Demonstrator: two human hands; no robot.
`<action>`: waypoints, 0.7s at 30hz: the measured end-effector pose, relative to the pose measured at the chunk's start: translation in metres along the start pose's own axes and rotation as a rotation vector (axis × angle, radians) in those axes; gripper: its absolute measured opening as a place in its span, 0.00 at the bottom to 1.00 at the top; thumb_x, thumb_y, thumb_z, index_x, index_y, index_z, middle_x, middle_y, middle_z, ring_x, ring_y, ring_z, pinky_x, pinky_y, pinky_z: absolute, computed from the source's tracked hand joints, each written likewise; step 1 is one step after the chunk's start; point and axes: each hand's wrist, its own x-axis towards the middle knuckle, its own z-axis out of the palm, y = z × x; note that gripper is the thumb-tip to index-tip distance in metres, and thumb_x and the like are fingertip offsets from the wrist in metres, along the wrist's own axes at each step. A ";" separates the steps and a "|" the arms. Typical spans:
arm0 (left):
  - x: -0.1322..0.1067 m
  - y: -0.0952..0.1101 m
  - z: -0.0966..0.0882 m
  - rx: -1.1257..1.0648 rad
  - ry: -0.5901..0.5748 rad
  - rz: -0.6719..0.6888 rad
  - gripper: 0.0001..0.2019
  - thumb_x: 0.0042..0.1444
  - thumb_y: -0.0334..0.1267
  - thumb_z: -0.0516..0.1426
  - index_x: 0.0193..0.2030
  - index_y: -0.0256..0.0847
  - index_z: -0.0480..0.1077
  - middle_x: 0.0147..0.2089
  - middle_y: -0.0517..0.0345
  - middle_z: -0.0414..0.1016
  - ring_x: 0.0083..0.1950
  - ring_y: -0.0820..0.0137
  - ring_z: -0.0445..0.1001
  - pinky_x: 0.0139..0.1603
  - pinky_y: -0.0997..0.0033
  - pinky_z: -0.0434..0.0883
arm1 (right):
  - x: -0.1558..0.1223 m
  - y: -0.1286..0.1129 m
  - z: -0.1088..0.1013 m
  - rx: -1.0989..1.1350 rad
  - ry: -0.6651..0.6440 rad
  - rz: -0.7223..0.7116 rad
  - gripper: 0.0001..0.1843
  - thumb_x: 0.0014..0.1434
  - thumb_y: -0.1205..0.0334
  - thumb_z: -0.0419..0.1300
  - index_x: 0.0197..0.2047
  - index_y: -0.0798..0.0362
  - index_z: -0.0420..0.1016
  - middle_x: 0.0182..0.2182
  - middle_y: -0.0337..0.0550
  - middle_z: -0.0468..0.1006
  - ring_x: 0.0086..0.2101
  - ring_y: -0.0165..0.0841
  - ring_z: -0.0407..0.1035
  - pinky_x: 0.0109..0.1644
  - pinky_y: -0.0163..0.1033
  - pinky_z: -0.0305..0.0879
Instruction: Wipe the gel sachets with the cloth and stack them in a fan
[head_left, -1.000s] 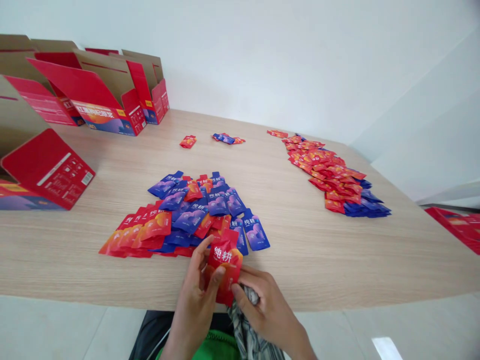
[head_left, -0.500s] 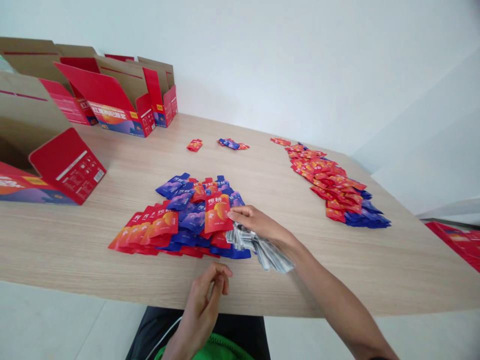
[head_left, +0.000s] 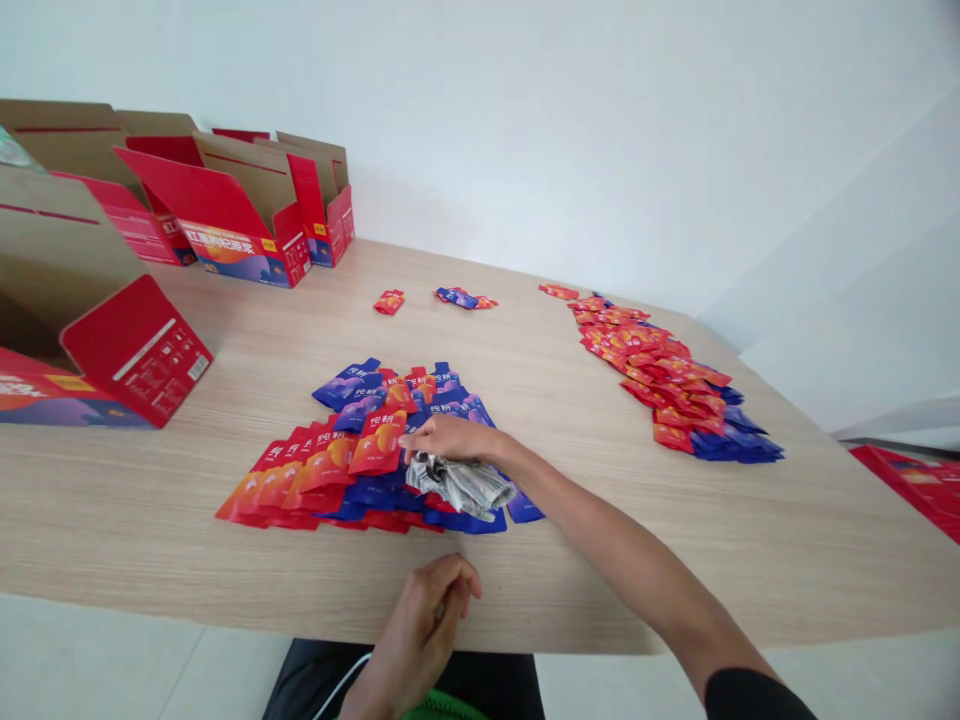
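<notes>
A heap of red and blue sachets point(head_left: 375, 450) lies on the wooden table point(head_left: 600, 520) in front of me. My right hand point(head_left: 450, 438) reaches over the heap, its fingers closed on a crumpled grey-and-white cloth point(head_left: 465, 485), with its fingertips at the edge of a red sachet point(head_left: 379, 440) that lies on the row of red ones. My left hand point(head_left: 431, 610) hovers at the table's near edge, its fingers curled loosely together with nothing visible in them.
Open red cardboard boxes stand at the left point(head_left: 82, 330) and back left point(head_left: 240, 225). A second long pile of red and blue sachets point(head_left: 667, 375) runs along the right. A few stray sachets point(head_left: 461, 298) lie at the back. More red packaging point(head_left: 915, 475) shows at far right.
My right hand carried a red sachet from near my lap out over the heap and set it on the red row at the left. My left hand let go and stayed near the edge.
</notes>
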 end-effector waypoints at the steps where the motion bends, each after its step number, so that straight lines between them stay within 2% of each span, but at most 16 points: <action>1: 0.000 0.000 0.000 0.000 -0.009 -0.008 0.19 0.76 0.45 0.48 0.36 0.44 0.73 0.30 0.60 0.70 0.32 0.66 0.69 0.35 0.69 0.62 | -0.002 0.001 -0.002 -0.001 -0.018 0.003 0.23 0.68 0.49 0.68 0.25 0.52 0.80 0.20 0.35 0.72 0.28 0.32 0.66 0.39 0.37 0.60; 4: 0.001 0.002 -0.002 0.006 -0.016 -0.014 0.20 0.77 0.46 0.47 0.37 0.44 0.73 0.30 0.60 0.69 0.31 0.66 0.68 0.36 0.69 0.62 | -0.015 0.007 -0.013 0.010 -0.117 -0.043 0.21 0.69 0.48 0.67 0.29 0.52 0.85 0.31 0.40 0.84 0.37 0.34 0.75 0.49 0.37 0.65; 6: 0.001 0.005 -0.003 0.019 -0.020 -0.019 0.20 0.77 0.45 0.46 0.38 0.44 0.73 0.31 0.60 0.69 0.32 0.66 0.69 0.37 0.69 0.63 | -0.030 0.014 -0.023 0.046 -0.196 -0.132 0.21 0.70 0.47 0.65 0.32 0.51 0.87 0.37 0.41 0.87 0.41 0.34 0.77 0.54 0.36 0.66; 8: -0.002 0.005 -0.005 0.037 -0.030 -0.026 0.19 0.77 0.45 0.47 0.38 0.44 0.74 0.32 0.59 0.71 0.33 0.65 0.70 0.38 0.69 0.64 | -0.050 0.025 -0.037 0.074 -0.210 -0.230 0.23 0.70 0.41 0.63 0.36 0.51 0.87 0.39 0.41 0.87 0.41 0.34 0.77 0.52 0.36 0.68; 11: -0.006 -0.004 -0.005 0.055 -0.024 0.029 0.19 0.78 0.45 0.47 0.38 0.45 0.74 0.32 0.58 0.74 0.33 0.66 0.70 0.39 0.70 0.65 | -0.081 0.050 -0.063 0.020 -0.049 -0.271 0.32 0.69 0.31 0.58 0.39 0.51 0.86 0.35 0.40 0.84 0.34 0.33 0.74 0.42 0.36 0.69; 14: -0.007 -0.028 0.002 0.085 -0.012 0.209 0.21 0.79 0.43 0.45 0.37 0.44 0.73 0.32 0.57 0.75 0.30 0.68 0.70 0.36 0.71 0.65 | -0.097 0.080 -0.088 -0.163 0.230 -0.151 0.34 0.75 0.33 0.50 0.43 0.51 0.86 0.32 0.40 0.83 0.29 0.33 0.73 0.36 0.36 0.68; 16: -0.005 -0.043 0.007 0.142 0.017 0.415 0.23 0.80 0.41 0.42 0.36 0.44 0.72 0.30 0.57 0.74 0.29 0.69 0.71 0.32 0.73 0.64 | -0.092 0.098 -0.102 -0.319 0.373 -0.068 0.27 0.76 0.42 0.53 0.44 0.52 0.86 0.33 0.42 0.84 0.31 0.35 0.76 0.38 0.37 0.70; 18: -0.003 -0.050 0.008 0.241 0.056 0.636 0.24 0.81 0.37 0.40 0.35 0.44 0.70 0.26 0.60 0.72 0.27 0.70 0.70 0.30 0.73 0.63 | -0.071 0.109 -0.114 -0.434 0.447 -0.011 0.18 0.74 0.53 0.58 0.43 0.52 0.86 0.36 0.45 0.86 0.37 0.38 0.79 0.44 0.39 0.73; 19: -0.003 -0.051 0.006 0.313 0.058 0.709 0.24 0.81 0.36 0.40 0.34 0.44 0.68 0.25 0.61 0.72 0.26 0.71 0.70 0.30 0.73 0.64 | -0.056 0.111 -0.119 -0.479 0.472 0.009 0.14 0.73 0.58 0.59 0.44 0.53 0.86 0.39 0.47 0.86 0.41 0.39 0.80 0.48 0.40 0.73; 21: -0.004 -0.048 -0.001 0.473 0.039 0.762 0.23 0.81 0.35 0.42 0.33 0.45 0.67 0.24 0.62 0.72 0.26 0.71 0.70 0.30 0.72 0.64 | -0.018 0.108 -0.130 -0.591 0.524 0.043 0.12 0.73 0.64 0.59 0.46 0.54 0.85 0.47 0.52 0.84 0.49 0.42 0.79 0.54 0.42 0.72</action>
